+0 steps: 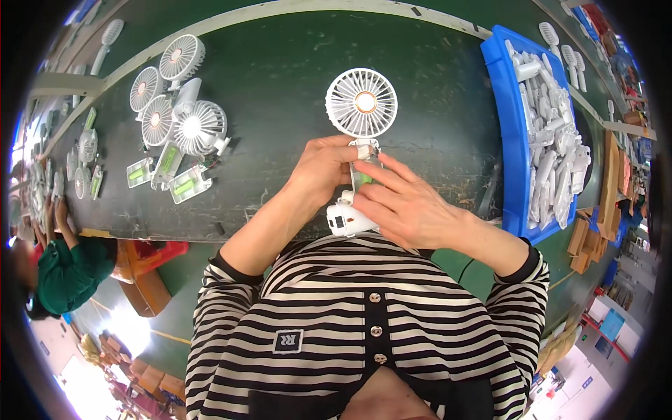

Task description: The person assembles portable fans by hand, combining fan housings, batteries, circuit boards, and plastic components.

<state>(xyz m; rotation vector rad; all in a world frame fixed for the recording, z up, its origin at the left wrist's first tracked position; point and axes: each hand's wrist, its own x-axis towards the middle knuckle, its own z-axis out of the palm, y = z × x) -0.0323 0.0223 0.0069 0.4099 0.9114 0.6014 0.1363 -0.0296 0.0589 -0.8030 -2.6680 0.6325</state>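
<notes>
A white handheld fan [363, 103] lies in front of me with its round grille away from my body. Its handle is uncovered, and a green cylindrical cell [362, 178] shows inside it, partly hidden by my fingers. My left hand [323, 169] is closed, its fingertips pinching the fan at the neck just below the grille. My right hand [406, 203] lies along the handle's right side, with fingertips at the neck and the lower fingers around the handle. Below them, close to my shirt, is a white plastic piece [350, 220] with a dark rectangular opening.
Several white fans [155, 120] with opened handles and green cells lie together on the dark green table [280, 70] to the left. At the right stands a blue bin [514, 154] filled with white plastic handle parts [549, 140]. A person in green [73, 273] works further left.
</notes>
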